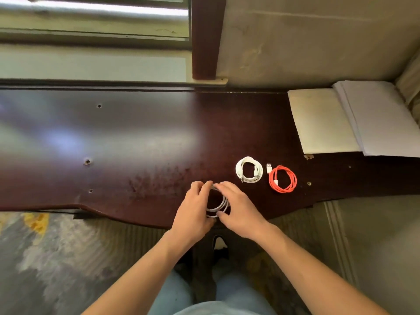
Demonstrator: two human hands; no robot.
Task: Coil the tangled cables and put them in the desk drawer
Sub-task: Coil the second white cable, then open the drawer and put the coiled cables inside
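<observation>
home study: wooden desk (pixel 136 137), papers (pixel 375 119)

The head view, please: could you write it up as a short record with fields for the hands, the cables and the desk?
left hand: grips the grey-white cable coil
right hand: pinches the same coil
white cable: coiled, lying on desk
orange cable: coiled, right of white cable, apart from it
desk: dark wood
papers: far right of desk
drawer: not in view

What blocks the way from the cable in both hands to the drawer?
Cannot tell: no drawer shows in this view. Both the left hand and right hand already hold the white cable over the desk edge.
</observation>
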